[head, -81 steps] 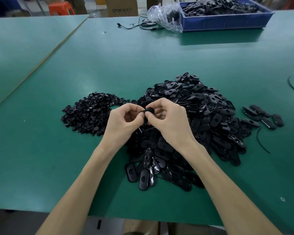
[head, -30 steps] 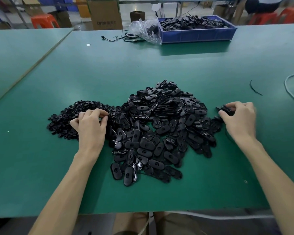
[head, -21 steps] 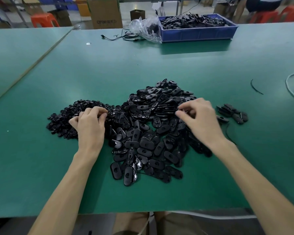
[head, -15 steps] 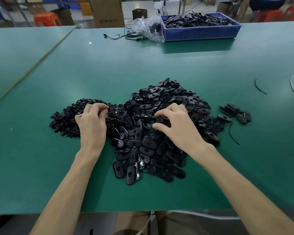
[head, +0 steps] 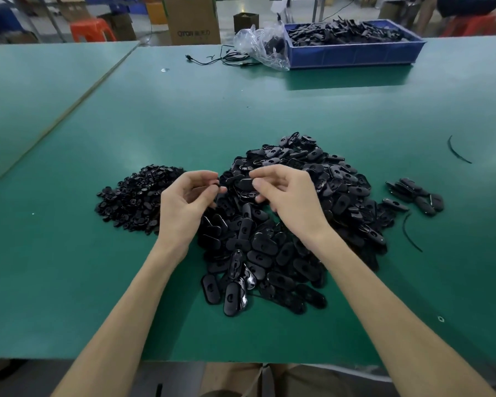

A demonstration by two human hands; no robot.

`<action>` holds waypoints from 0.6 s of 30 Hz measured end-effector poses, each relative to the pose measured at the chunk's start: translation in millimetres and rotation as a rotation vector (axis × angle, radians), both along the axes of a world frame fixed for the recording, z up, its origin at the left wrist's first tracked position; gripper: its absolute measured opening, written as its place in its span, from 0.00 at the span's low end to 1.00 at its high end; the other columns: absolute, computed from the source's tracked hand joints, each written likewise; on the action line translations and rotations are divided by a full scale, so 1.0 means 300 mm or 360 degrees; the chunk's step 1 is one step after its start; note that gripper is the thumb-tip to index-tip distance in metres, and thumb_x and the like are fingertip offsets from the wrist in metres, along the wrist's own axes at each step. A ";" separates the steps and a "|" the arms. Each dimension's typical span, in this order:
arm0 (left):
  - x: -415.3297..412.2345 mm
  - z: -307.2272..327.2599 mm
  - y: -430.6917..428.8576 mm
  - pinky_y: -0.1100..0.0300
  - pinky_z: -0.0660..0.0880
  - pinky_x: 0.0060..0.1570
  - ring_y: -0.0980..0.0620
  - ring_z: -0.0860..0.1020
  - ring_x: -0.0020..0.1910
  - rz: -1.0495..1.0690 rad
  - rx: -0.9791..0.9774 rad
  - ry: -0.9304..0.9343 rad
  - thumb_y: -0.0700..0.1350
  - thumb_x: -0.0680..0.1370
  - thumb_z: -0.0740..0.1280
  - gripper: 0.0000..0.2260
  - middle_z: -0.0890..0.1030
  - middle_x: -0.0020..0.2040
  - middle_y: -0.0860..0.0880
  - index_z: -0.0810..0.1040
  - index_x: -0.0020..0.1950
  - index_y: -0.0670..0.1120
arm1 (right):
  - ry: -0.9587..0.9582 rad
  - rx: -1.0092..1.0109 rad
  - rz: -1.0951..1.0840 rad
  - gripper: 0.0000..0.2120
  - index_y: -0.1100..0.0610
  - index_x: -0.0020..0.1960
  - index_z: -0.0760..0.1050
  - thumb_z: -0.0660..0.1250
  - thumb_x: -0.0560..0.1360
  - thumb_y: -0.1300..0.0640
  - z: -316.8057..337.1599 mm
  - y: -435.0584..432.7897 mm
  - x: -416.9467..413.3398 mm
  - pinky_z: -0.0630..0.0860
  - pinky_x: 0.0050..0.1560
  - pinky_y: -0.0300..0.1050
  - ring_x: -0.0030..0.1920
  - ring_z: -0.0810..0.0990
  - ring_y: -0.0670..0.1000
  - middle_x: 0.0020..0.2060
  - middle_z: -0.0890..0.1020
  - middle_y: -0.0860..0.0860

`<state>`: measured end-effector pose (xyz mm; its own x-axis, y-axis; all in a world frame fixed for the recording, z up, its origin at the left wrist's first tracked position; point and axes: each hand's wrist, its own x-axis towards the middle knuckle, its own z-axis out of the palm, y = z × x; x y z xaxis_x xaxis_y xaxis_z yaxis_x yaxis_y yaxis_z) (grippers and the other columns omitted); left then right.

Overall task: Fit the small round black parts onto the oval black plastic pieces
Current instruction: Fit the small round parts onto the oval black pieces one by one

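A wide green surface [head: 241, 116] fills the workroom, with a blue crate [head: 352, 54] of dark parts at about one o'clock on its far edge and a crumpled clear bag [head: 262, 44] touching the crate's left end. In the middle lies the big heap of oval pieces [head: 292, 224], and at nine o'clock from it the smaller heap of round parts [head: 135, 199]; a few ovals sit apart at three o'clock [head: 415, 194]. Both hands hover over the big heap, close together. The left hand [head: 184, 204] pinches something small and dark, seemingly a round part, between thumb and forefinger. The right hand [head: 287, 196] has its fingers curled near an oval, but I cannot tell whether its grip has closed on one. To fit them well, I'd turn the oval so its hole faces the round part, then press squarely. Which oval is chosen, and the hole's side, are hidden by fingers.
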<state>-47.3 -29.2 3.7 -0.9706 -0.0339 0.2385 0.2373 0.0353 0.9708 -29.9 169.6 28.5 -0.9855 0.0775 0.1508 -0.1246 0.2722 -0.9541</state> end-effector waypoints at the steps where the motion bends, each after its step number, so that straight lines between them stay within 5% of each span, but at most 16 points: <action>1: -0.001 0.000 -0.001 0.64 0.80 0.44 0.49 0.87 0.50 -0.0022 0.0060 -0.0025 0.34 0.79 0.72 0.08 0.86 0.49 0.47 0.83 0.57 0.42 | -0.0024 -0.0141 0.0028 0.06 0.58 0.57 0.84 0.72 0.80 0.62 -0.004 -0.024 -0.009 0.74 0.38 0.34 0.37 0.85 0.44 0.39 0.86 0.48; 5: -0.011 -0.011 -0.022 0.62 0.78 0.45 0.53 0.80 0.41 -0.0076 0.0187 -0.0113 0.40 0.78 0.75 0.07 0.86 0.47 0.49 0.87 0.55 0.49 | -0.0020 -0.0356 0.0068 0.07 0.61 0.57 0.83 0.71 0.80 0.67 -0.052 -0.105 -0.019 0.78 0.37 0.40 0.41 0.88 0.50 0.41 0.87 0.54; 18: -0.008 -0.006 -0.005 0.62 0.78 0.49 0.51 0.83 0.50 -0.0185 0.0397 -0.0243 0.35 0.77 0.74 0.09 0.85 0.49 0.48 0.86 0.55 0.45 | -0.0041 -0.0683 0.0086 0.09 0.57 0.56 0.85 0.71 0.80 0.67 -0.107 -0.073 -0.020 0.83 0.44 0.42 0.46 0.89 0.54 0.44 0.89 0.55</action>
<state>-49.8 -30.8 2.0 -0.9953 0.0400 0.0877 0.0764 -0.2272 0.9708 -35.9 147.6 -3.7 -0.9929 0.0761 0.0916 -0.1026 -0.1565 -0.9823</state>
